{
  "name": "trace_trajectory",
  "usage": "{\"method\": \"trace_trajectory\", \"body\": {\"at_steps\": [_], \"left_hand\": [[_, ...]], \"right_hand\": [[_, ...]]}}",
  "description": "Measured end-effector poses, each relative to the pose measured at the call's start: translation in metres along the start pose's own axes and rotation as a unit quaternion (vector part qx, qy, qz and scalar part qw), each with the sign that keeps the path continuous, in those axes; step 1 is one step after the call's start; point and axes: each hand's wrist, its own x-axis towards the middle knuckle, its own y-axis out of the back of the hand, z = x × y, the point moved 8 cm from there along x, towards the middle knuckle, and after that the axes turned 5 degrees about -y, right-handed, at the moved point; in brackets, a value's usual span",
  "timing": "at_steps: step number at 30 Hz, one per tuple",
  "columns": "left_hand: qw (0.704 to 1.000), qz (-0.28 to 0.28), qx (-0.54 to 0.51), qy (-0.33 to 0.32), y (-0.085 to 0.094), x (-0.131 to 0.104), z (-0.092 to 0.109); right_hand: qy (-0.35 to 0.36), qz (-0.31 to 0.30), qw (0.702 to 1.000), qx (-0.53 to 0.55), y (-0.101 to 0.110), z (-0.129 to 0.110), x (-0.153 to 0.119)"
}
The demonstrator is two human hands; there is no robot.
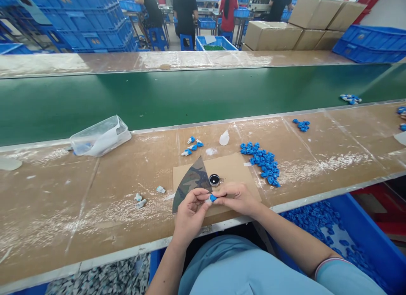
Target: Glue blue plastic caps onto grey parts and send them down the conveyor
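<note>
My light blue lap fills the bottom of the frame, cut off by its edge, and just above it my two hands meet at the near rim of the surface [95, 189]. My left hand [189, 210] and right hand [236, 198] pinch one small blue plastic piece [212, 197] between their fingertips; most of it is hidden by my fingers, so I cannot make out its full shape. Just beyond it sits a small round black pot [214, 180] with a shiny rim, on a flat square of brown cardboard [231, 168]. A wedge of camouflage-patterned cloth [192, 180] lies partly under my left hand. The surface is worn brown board, dusted with white flecks. To the right of centre lies a loose pile of blue pieces [263, 161]; at lower right a blue crate [368, 235] holds more, half hidden by my arm. At centre left rests a clear plastic tub [100, 136], its contents hard to read. Behind runs a smooth green conveyor belt [190, 96].
</note>
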Motion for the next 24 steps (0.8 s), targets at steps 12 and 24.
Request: {"method": "trace_trajectory", "body": {"at_steps": [12, 24], "left_hand": [[0.982, 0.182, 0.049, 0.027, 0.063, 0.064, -0.004], [0.969, 0.189, 0.150, -0.045, 0.082, 0.093, 0.007]], "right_hand": [[-0.062, 0.122, 0.961, -0.240, 0.070, 0.017, -0.022], [-0.135, 0.112, 0.889, -0.423, 0.129, 0.054, -0.059]]}}
